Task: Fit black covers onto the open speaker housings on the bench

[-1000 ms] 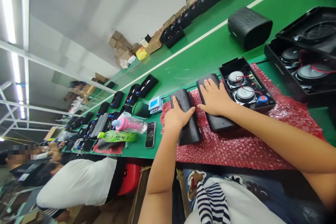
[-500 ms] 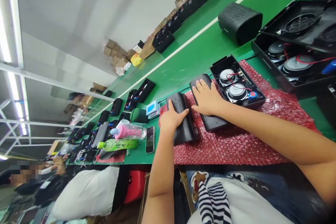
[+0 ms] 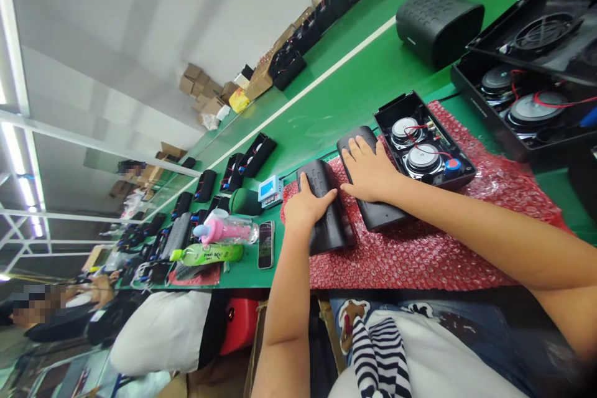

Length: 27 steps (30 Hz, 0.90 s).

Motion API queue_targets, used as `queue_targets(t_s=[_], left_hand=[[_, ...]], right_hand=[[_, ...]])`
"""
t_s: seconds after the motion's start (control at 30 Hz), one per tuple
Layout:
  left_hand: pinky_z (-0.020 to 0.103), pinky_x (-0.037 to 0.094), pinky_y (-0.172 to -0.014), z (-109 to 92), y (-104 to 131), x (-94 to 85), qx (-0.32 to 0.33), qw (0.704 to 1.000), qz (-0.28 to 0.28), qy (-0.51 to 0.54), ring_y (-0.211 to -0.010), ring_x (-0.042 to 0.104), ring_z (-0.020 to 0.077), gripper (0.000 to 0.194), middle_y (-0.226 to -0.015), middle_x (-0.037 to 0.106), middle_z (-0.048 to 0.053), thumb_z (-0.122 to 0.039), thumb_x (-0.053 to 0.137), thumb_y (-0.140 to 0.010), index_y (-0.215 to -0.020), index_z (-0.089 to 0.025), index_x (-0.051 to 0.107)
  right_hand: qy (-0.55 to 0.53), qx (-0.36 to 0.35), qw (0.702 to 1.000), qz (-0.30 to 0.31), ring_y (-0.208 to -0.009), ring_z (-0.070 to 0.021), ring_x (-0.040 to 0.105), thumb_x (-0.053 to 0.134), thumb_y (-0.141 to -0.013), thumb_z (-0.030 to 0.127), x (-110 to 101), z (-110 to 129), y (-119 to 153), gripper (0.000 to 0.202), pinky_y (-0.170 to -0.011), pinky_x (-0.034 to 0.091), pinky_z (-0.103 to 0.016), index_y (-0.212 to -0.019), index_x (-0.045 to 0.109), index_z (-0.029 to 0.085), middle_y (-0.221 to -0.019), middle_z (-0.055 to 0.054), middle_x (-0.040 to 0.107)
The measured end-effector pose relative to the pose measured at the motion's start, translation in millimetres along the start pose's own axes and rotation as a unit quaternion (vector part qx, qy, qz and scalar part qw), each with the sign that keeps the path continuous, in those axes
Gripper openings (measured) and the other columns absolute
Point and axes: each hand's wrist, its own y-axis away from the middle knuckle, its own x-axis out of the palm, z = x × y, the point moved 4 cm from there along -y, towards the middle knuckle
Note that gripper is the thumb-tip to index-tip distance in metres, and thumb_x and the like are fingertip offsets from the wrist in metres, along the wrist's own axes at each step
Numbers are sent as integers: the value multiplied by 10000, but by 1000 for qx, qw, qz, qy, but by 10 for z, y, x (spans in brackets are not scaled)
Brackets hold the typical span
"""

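My left hand (image 3: 304, 206) rests on a black speaker (image 3: 332, 227) with a dimpled face, index finger and thumb stretched apart. The other fingers are hidden at its left side. To the right, my right hand (image 3: 370, 171) lies flat, fingers spread, on a second black speaker case (image 3: 380, 216). Both lie on red bubble wrap (image 3: 396, 267). Beyond my right hand sits an open black housing (image 3: 454, 181) with two round speaker drivers (image 3: 422, 157), red wires and a blue-and-red round part (image 3: 452, 165).
Larger open speaker housings (image 3: 494, 115) stand at the right, near an upright black speaker (image 3: 433, 25) on the green bench. Left are a phone (image 3: 265, 244), a green bottle (image 3: 209, 255), a pink-capped bottle (image 3: 228, 231) and a small light-blue device (image 3: 270, 191). A co-worker (image 3: 163, 329) sits further left.
The view has shifted slightly. Both hands stay in the same places on the two speaker cases.
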Motion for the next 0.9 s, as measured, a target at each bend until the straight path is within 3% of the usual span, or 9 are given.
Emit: queue_targets(t_s=[0.9], left_hand=[[445, 463, -840, -32, 7, 6, -7, 1000, -3, 2, -1031, 614, 375, 1051, -1161, 629, 207, -805, 404, -705, -1492, -193, 70]], right_hand=[[4, -2, 1000, -17, -1387, -391, 122, 518, -826, 497, 10, -3, -16, 824, -1052, 203, -644, -1440, 272, 4, -1499, -238, 166]])
